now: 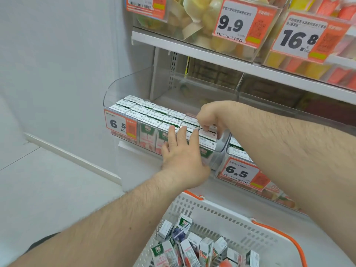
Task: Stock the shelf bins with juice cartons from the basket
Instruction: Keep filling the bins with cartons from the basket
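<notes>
Cartons: white-topped juice cartons with green-and-pink fronts [154, 117] stand packed in tidy rows inside the clear plastic shelf bin [123, 83] at about 11 o'clock from frame centre, filling it nearly wall to wall. Your left hand [181, 151] lies flat against the bin's front, fingers straight and spread, fingertips [171, 130] touching the top edges of the front-row cartons; it clamps nothing. Your right hand [209, 116] comes in from 3 o'clock, wrist bent downward, fingers curled and pinching the top of one white-and-pink carton [209, 132] at the right end of the rows, just beside the bin's right wall. Whether that carton is fully seated you cannot tell, since the fingers cover its top edge. Orange-and-white price label marked 6.5 [120, 125] hangs on the bin's front left. A second clear bin with its own 6.5 label [239, 173] sits just beside it at 4 o'clock, cartons showing behind the label. White perforated plastic basket with orange handles [221, 214] sits at 6 o'clock below your arms, holding a loose jumble of more small juice cartons [183, 228], some upright, some tilted. Upper white shelf [192, 48] at 12 o'clock carries clear bins of yellow and orange packaged goods [194, 16] with tags reading 9.9 and 16.8.
</notes>
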Available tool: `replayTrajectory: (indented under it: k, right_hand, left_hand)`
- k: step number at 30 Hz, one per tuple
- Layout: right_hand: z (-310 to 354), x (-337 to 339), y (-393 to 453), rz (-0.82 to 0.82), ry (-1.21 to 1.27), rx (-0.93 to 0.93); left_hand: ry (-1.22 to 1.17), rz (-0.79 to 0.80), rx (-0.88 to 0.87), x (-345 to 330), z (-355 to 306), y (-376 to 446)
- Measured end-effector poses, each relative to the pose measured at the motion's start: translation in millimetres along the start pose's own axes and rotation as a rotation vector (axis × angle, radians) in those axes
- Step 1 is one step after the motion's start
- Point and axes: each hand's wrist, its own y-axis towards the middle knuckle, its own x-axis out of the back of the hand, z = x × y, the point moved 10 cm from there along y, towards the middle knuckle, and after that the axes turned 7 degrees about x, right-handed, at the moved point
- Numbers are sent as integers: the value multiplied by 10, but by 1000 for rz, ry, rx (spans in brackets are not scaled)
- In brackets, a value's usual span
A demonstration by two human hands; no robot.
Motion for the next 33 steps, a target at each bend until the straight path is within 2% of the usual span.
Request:
replayTrajectory:
  k: [5, 7, 9, 12, 15, 17, 20, 25, 28, 30, 33]
  right_hand:
    - [200, 44, -250, -146, -180, 162]
    - [214, 83, -384, -279, -290, 205]
    - [164, 114, -574, -441, -432, 239]
    - [63, -55, -955, -581, -507, 348]
    - [-22, -309, -1464, -840, -397, 573]
    - [-164, -545, -1697, -947, -301, 695]
    - [-493, -943, -1664, -855, -141, 700]
    - [-1268, -1620, -1129, -501, 73, 342]
    - [-1742, -1981, -923, -371, 308, 139]
    - [-1962, -2272, -810, -278, 395, 58]
    - [-2152, -2780, -691, -81, 429, 34]
  left_hand:
    - [-123, -255, -32, 346, -21, -110]
    - [-118, -254, -57, 367, -26, -159]
    - [-104, -139, -94, 230, -61, -193]
    - [-52, 113, -108, -164, -77, -255]
    - [105, 316, -155, -589, -85, -377]
    - [210, 409, -203, -836, -85, -483]
    - [287, 509, -196, -1143, 4, -602]
    - [370, 696, -83, -1670, 394, -706]
    - [406, 752, -47, -1981, 577, -741]
    - [387, 775, -4, -2185, 672, -780]
    - [405, 838, 38, -2544, 848, -889]
